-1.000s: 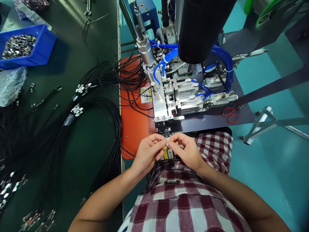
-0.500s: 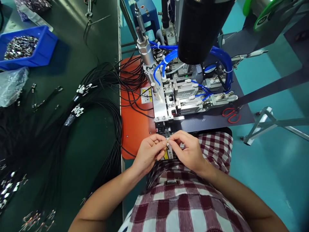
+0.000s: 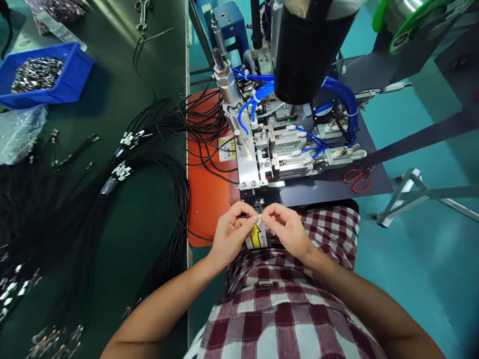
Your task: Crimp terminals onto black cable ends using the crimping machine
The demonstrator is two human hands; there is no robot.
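In front of my body, my left hand (image 3: 232, 233) is closed, its thumb and index finger pinched together. Facing it, my right hand (image 3: 287, 230) makes the same kind of pinch, a small gap away. Whatever the fingertips hold is too small to make out. Just under them lies a label with a yellow arrow (image 3: 256, 236) at the machine's near end. Beyond the fingers is a small black block (image 3: 251, 204) at the foot of the machine's metal plate (image 3: 248, 172).
Orange base (image 3: 204, 199) carries black cables. On the green table at left lie cable bundles with metal connectors (image 3: 121, 171) and a blue bin (image 3: 71, 75) of small metal parts. Red-handled scissors (image 3: 357, 179) lie right of the machine. A black cylinder (image 3: 312, 55) hangs overhead.
My two hands have moved slightly apart, the left one a little leftward, and more of the arrow label shows between them. Both still pinch. The whole view has shifted slightly.
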